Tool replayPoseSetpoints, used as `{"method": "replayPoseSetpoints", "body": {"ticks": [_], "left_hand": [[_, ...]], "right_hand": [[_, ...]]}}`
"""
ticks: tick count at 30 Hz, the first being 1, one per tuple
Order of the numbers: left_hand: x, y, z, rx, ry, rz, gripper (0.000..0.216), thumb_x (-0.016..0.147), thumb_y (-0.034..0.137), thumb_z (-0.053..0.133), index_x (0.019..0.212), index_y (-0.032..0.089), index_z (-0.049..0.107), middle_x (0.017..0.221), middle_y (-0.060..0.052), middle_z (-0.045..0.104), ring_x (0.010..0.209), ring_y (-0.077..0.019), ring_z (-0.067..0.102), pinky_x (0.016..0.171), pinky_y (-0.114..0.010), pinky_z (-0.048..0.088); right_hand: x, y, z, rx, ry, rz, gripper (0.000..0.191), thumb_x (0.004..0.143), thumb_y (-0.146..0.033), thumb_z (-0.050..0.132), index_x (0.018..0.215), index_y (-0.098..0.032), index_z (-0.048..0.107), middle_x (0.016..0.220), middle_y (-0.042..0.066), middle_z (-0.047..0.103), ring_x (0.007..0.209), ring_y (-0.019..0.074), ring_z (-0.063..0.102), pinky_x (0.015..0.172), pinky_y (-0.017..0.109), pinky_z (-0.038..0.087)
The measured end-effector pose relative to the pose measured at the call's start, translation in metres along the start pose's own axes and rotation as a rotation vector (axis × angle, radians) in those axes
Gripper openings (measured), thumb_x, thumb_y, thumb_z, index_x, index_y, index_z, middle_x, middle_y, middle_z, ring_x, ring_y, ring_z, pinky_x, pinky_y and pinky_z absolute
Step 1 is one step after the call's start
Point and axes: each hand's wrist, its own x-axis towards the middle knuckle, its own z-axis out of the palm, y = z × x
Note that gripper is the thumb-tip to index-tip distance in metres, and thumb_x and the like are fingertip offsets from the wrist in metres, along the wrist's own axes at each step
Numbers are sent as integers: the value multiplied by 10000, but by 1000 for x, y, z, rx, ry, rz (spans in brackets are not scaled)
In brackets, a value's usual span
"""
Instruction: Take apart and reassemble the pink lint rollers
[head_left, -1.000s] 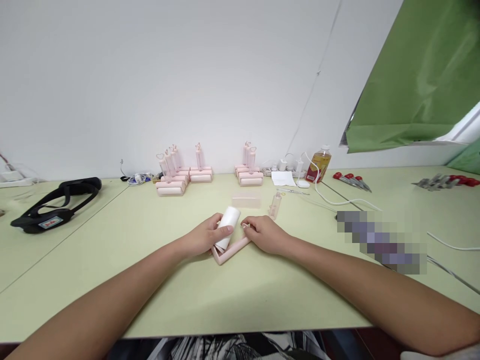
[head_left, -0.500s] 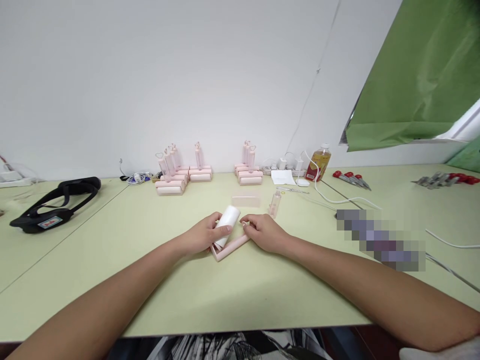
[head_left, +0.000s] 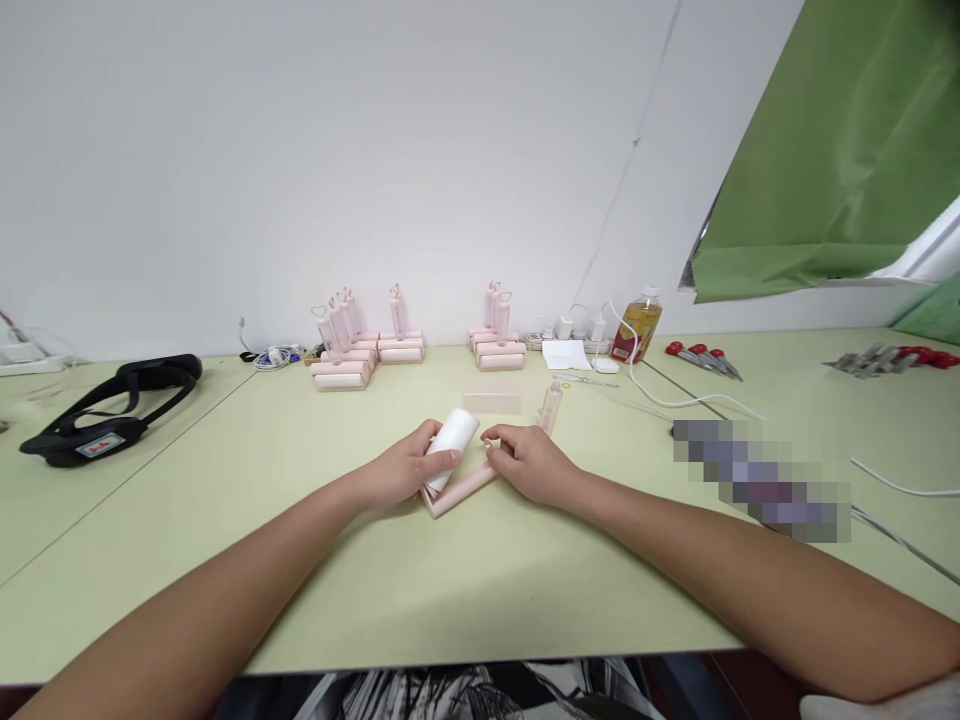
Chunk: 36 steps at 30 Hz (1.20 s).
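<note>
A: Start at the left. What has the left hand (head_left: 405, 465) got?
B: A white roll (head_left: 455, 430), tilted with its upper end to the right. That grip wraps it firmly, thumb across the near face, the far fingers mostly hidden.

A: And its arm?
B: The forearm slants up from the lower left, low over the table (head_left: 450, 590).

A: Anything changed?
B: Barely. Compared with a second ago, the roll and the near corner of the pink frame (head_left: 465, 489) sit slightly farther from the person. The roll is still in hand, angled across the frame, so I'd judge the two aren't joined.

A: Where's the frame?
B: Below the left grip, running up rightward to the right hand (head_left: 529, 462).

A: How is that one posed?
B: Back of the hand upward, fingers curled, thumb near the fingertips at the frame's right end. Whether that grip pinches the frame or some small piece, I can't tell.

A: Beyond the grips?
B: A translucent pink cover (head_left: 491, 403) between them, then a translucent tube (head_left: 551, 405) just behind the right one.
</note>
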Motion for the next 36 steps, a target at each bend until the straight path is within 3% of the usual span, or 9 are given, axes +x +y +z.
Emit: {"method": "replayPoseSetpoints", "body": {"ticks": [4, 9, 13, 16, 20, 29, 36], "left_hand": [[3, -4, 0, -87, -22, -7, 426, 800, 507, 637, 1061, 221, 459, 795, 16, 537, 644, -138, 523, 557, -249, 412], [8, -5, 4, -165, 89, 53, 421, 796, 530, 642, 981, 208, 443, 751, 35, 504, 583, -98, 465, 514, -220, 363], [13, -3, 8, -261, 178, 77, 450, 781, 574, 638, 902, 209, 404, 708, 41, 516, 526, -85, 439, 471, -212, 338], [15, -1, 11, -369, 215, 106, 462, 775, 588, 640, 897, 209, 406, 731, 33, 546, 533, -85, 471, 471, -212, 353], [16, 2, 17, -462, 251, 125, 477, 764, 601, 650, 899, 201, 426, 784, 15, 584, 562, -87, 514, 513, -229, 402], [7, 4, 28, -536, 58, 119, 487, 763, 602, 662, 933, 204, 438, 786, 19, 565, 669, -124, 553, 638, -287, 482], [9, 5, 29, -467, 97, 162, 479, 784, 619, 619, 920, 200, 432, 743, 11, 578, 621, -126, 542, 577, -269, 448]], "right_hand": [[-2, -2, -2, -19, 5, -35, 312, 874, -287, 478, 1078, -160, 677, 633, -6, 605, 553, 133, 496, 546, 262, 325], [-3, -1, -2, -65, -5, -74, 327, 872, -216, 457, 1121, -163, 663, 648, 3, 626, 596, 151, 535, 576, 271, 361], [-5, -2, -1, -119, 13, -161, 310, 854, -182, 476, 1097, -162, 667, 846, 61, 661, 772, 188, 587, 686, 303, 423], [-7, -8, 1, -172, 130, -294, 249, 838, -260, 569, 1043, -156, 663, 964, 103, 608, 905, 229, 540, 789, 350, 427], [-8, -20, 6, -215, 200, -446, 265, 818, -435, 652, 864, -175, 642, 888, 81, 594, 864, 227, 485, 778, 358, 379], [-7, -31, 12, -266, 229, -475, 274, 879, -416, 591, 731, -185, 593, 726, 33, 592, 763, 183, 456, 729, 327, 304], [-10, -30, 11, -314, 263, -499, 248, 904, -344, 542, 722, -182, 589, 719, 41, 609, 740, 183, 473, 718, 326, 301]]}}
